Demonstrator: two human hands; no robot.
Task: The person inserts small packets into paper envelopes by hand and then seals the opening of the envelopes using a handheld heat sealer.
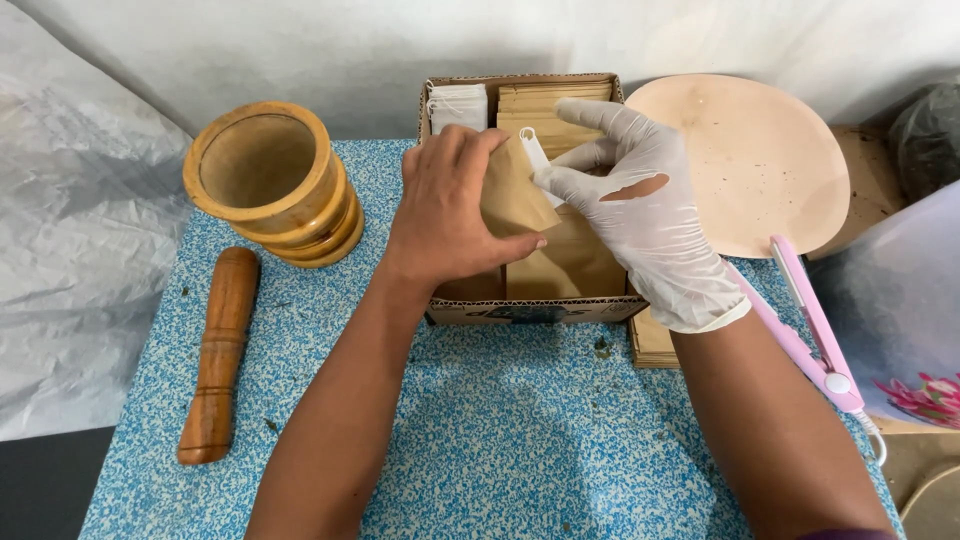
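Observation:
My bare left hand (445,205) holds a small brown paper pouch (512,195) above an open cardboard box (535,311). My right hand (640,205), in a torn white glove, pinches a small white tea bag (537,160) at the pouch's upper edge. The box holds rows of brown pouches (560,265) and a stack of white tea bags (458,106) at its back left corner.
A wooden mortar (272,182) and pestle (218,355) lie at the left on the blue speckled table (500,440). A round pale board (755,160) and a pink sealing tool (812,330) are at the right. More brown pouches (652,342) are stacked beside the box.

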